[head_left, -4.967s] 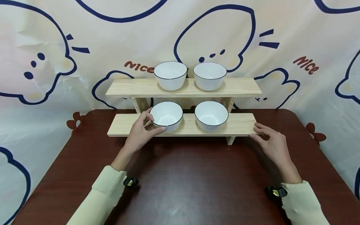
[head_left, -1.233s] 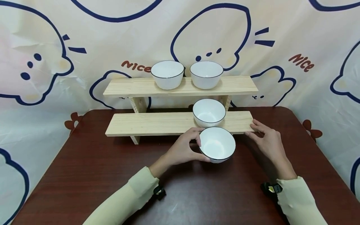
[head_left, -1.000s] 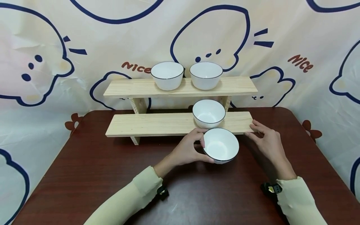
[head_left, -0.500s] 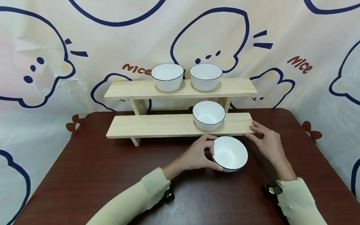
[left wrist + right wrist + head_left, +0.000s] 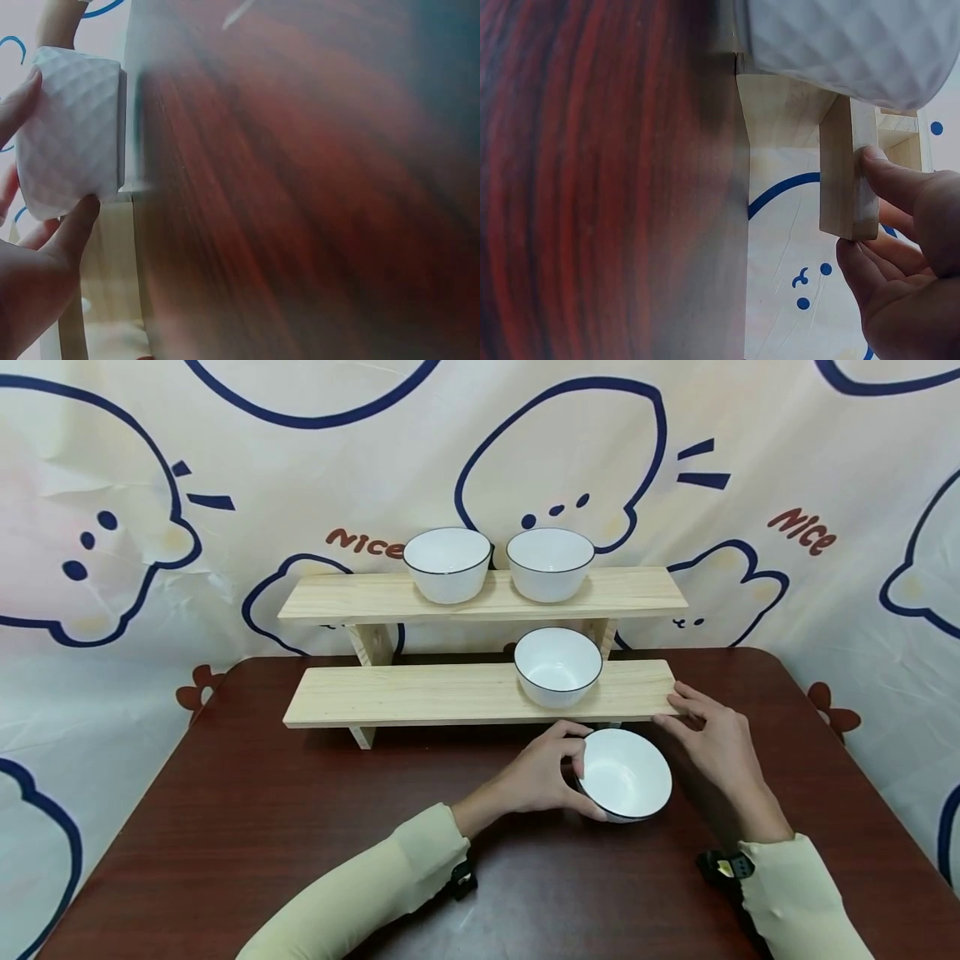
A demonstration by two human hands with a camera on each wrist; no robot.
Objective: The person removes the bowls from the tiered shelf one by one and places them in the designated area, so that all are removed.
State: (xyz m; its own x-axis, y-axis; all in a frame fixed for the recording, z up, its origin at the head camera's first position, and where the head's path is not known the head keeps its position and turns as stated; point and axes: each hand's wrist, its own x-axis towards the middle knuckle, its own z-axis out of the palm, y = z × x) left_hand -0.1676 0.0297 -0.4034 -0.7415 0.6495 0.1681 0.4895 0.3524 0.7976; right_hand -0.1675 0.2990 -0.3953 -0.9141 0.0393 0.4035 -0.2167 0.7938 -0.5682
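My left hand [image 5: 543, 770] holds a white bowl [image 5: 627, 775] with a thin dark rim, thumb in front and fingers on the far side. The bowl is upright, close over the brown table, before the right part of a two-tier wooden shelf [image 5: 405, 693]. Its quilted outer wall [image 5: 71, 135] shows in the left wrist view. My right hand [image 5: 712, 739] grips the right end of the lower board; in the right wrist view its fingers [image 5: 900, 180] lie on the board's face and edge. A second bowl [image 5: 558, 668] stands on the lower board, right of the middle.
Two more matching bowls, a left one [image 5: 447, 566] and a right one [image 5: 551, 566], stand side by side on the upper board [image 5: 337, 597]. A cloth [image 5: 337, 468] with cartoon outlines hangs behind the dark brown table [image 5: 225, 827] and along its sides.
Five seconds ago the held bowl stood on the lower board's left half. My left hand has brought it forward off the board and rightward, slowing lately. My right hand has kept its grip.
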